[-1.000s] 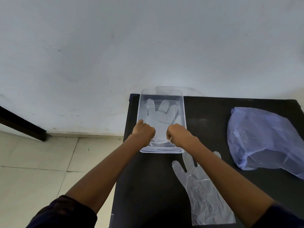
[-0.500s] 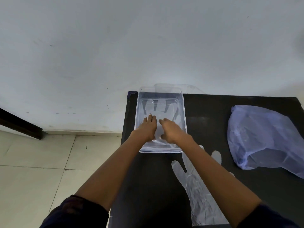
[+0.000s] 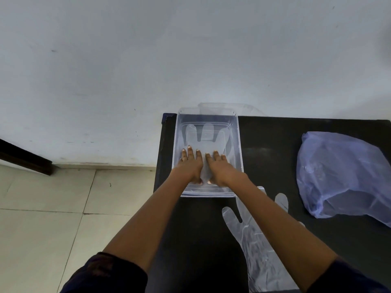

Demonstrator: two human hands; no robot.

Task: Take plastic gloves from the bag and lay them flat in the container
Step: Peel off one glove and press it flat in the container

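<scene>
Pressed flat, palms down and fingers spread, inside the clear rectangular plastic container (image 3: 238, 144): left hand (image 3: 190, 164) and right hand (image 3: 218, 167), side by side, holding nothing, only pushing down. Under both, a thin see-through plastic glove (image 3: 204, 134), fingers pointing to the far wall of the container. Just past the near right corner of the container, on the black table (image 3: 273, 149), a second see-through plastic glove (image 3: 257, 246), lying long-ways toward the container. Nearer to the right hand, probably. Well to the right of the container, the crumpled pale purple plastic bag (image 3: 340, 176).
</scene>
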